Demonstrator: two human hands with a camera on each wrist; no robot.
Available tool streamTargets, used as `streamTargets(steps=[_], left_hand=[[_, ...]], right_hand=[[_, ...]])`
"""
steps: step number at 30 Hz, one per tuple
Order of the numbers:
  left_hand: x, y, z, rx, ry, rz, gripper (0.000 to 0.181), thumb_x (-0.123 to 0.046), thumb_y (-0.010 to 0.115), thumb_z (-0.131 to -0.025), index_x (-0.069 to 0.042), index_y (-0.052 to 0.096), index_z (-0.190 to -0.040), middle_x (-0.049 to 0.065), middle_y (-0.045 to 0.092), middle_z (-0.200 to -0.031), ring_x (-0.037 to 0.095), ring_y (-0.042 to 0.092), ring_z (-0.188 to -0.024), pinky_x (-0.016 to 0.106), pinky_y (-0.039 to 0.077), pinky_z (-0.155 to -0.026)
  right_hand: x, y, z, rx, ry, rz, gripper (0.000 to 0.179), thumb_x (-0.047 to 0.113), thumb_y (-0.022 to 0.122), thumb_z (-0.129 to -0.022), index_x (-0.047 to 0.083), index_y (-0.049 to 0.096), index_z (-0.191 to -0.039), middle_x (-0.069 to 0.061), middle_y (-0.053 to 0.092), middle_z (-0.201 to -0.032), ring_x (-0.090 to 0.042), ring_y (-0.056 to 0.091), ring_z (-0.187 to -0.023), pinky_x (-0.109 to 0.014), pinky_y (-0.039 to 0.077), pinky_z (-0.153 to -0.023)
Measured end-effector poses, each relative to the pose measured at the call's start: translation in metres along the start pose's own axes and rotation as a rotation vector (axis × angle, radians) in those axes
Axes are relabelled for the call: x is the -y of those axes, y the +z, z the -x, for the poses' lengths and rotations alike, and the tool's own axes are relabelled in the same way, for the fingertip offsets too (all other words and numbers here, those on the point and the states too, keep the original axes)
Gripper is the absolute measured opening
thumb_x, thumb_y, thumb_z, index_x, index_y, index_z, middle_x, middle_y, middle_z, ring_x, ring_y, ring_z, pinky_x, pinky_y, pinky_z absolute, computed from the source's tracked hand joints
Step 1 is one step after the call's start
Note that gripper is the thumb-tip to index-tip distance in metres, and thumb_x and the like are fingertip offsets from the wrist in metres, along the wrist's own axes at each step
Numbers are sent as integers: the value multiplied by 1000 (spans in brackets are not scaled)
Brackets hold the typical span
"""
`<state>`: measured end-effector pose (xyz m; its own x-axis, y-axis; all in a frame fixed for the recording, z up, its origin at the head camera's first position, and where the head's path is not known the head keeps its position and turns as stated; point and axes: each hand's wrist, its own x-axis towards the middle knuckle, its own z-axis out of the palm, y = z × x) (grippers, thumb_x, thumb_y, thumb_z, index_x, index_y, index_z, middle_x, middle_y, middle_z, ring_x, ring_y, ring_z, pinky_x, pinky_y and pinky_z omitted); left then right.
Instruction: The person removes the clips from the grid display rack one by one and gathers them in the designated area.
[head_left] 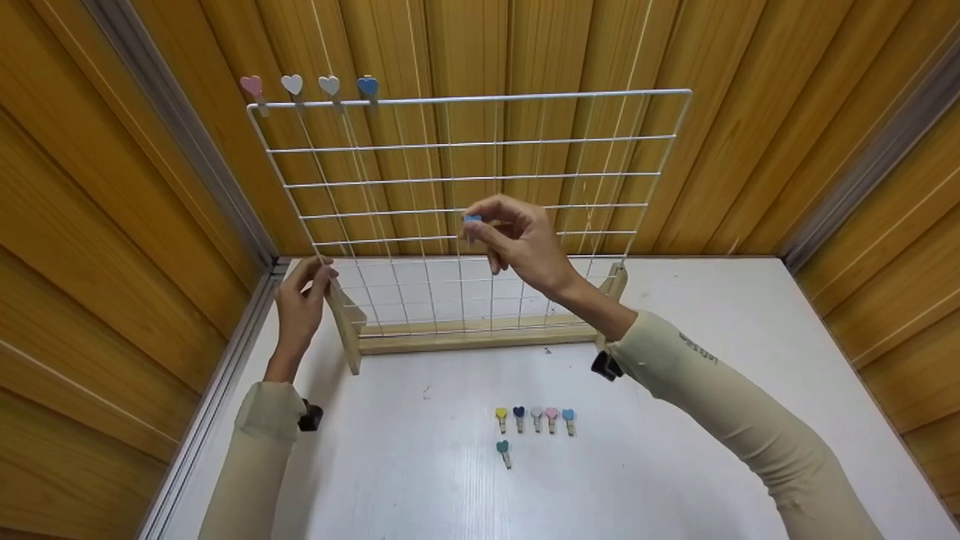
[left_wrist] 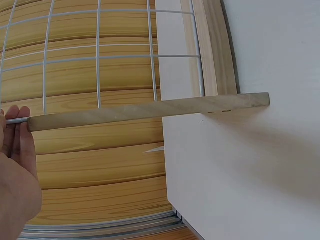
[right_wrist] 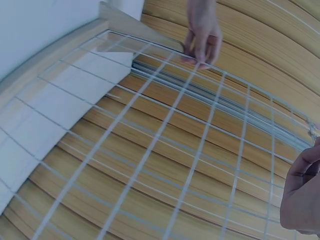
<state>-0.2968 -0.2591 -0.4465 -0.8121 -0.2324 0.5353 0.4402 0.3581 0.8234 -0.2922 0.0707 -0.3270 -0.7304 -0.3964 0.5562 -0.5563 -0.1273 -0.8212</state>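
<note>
My right hand (head_left: 529, 244) pinches a small blue heart clothespin (head_left: 472, 219) between thumb and fingers, in front of the wire grid (head_left: 495, 98). At the left, my left hand (head_left: 301, 304) holds the grid's side wire just above the wooden stand leg (left_wrist: 125, 111). Along the top wire, near its left end, are clipped a pink heart clothespin (head_left: 251, 85), a white one (head_left: 292, 84), a pale one (head_left: 328, 85) and a blue one (head_left: 367, 85). In the right wrist view the held clothespin cannot be made out.
On the white table (head_left: 420, 465) lie a row of heart clothespins, from yellow (head_left: 501, 413) to light blue (head_left: 568, 415), with a green one (head_left: 503, 448) below. The stand's wooden base (head_left: 480, 343) spans behind them. Wood-patterned panels (head_left: 750, 150) enclose the back and sides.
</note>
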Motion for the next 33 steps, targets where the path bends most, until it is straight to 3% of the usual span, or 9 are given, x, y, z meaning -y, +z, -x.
streamTargets(steps=[4,10,13,20,28,33], left_hand=[[-2,2,0,2,-1,-14,18,2,58,-102,14,66,-112,33,68,-98,37,65,-88,16,53,-67],[-1,1,1,-5,3,-22,19,0,59,-101,14,67,-111,33,69,-97,34,65,-84,16,52,-65],[0,-1,1,-7,5,-18,19,1,60,-101,15,66,-111,33,69,-96,35,64,-83,15,52,-64],[1,-2,1,-5,-5,-22,18,1,59,-101,14,67,-111,33,69,-97,36,65,-89,15,53,-67],[1,-1,0,1,-12,-28,20,0,58,-102,14,66,-112,32,69,-99,39,65,-90,16,53,-69],[-1,-1,1,6,-8,-22,19,1,57,-102,14,66,-112,33,68,-99,35,66,-90,17,54,-69]], right_hand=[[-14,-11,27,60,45,25,15,-3,62,-99,-15,63,-108,7,74,-88,-4,56,-51,-20,48,-48],[-38,-24,63,178,101,63,14,-1,62,-99,-12,65,-107,-21,73,-92,-5,62,-54,-19,47,-49],[-49,-27,80,233,104,80,11,-2,61,-99,-9,64,-107,-28,67,-92,-8,62,-58,-20,47,-49],[-76,-31,123,292,175,154,11,1,67,-96,-6,68,-104,-25,69,-89,-7,58,-56,-17,43,-48],[-106,-32,167,321,373,257,11,7,72,-94,-1,72,-101,-19,72,-95,-7,60,-59,-15,50,-55],[-114,-32,187,283,475,293,8,10,73,-94,3,73,-98,-15,71,-95,-5,61,-59,-20,53,-55]])
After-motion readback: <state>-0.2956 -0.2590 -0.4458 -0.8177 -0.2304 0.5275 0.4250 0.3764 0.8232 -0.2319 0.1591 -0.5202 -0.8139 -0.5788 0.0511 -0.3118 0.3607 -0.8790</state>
